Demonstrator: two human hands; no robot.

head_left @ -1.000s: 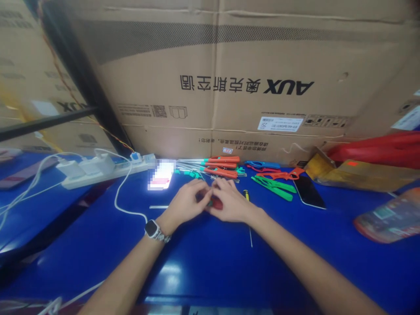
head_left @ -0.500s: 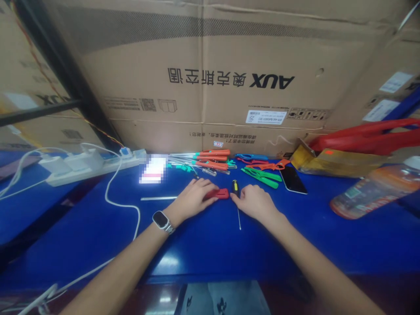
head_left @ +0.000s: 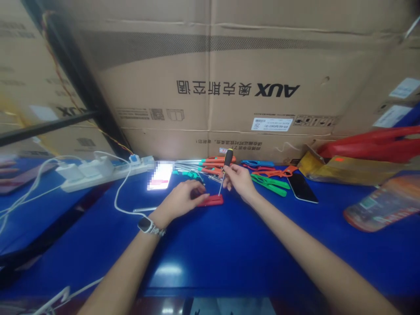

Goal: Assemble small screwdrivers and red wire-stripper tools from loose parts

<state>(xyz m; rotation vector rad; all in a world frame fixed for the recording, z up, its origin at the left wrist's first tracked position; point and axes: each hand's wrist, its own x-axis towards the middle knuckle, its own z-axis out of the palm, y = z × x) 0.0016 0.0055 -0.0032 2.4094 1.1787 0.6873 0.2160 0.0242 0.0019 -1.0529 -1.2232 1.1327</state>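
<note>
My left hand (head_left: 180,200) curls over a red handle (head_left: 212,201) lying on the blue table, thumb against it; the palm covers its left part. A thin metal tube (head_left: 142,210) sticks out to the left of that hand, and the piece looks like a long-nosed lighter. In my right hand (head_left: 239,178) is a screwdriver (head_left: 229,156) with a black and yellow grip, pinched between the fingers. It stands nearly upright, its shaft pointing down and its tip at the right part of the red handle.
Orange-handled lighters (head_left: 213,169) lie in a pile behind my hands. Green plastic pieces (head_left: 271,184), a dark phone (head_left: 302,188) and a bottle (head_left: 377,210) lie to the right. On the left are a lit screen (head_left: 160,176) and a power strip (head_left: 77,184) with white cables. Cardboard (head_left: 203,109) walls the back.
My right hand has raised the screwdriver from the table and brought it left, turned upright with its tip at the red handle. The view has shifted slightly.
</note>
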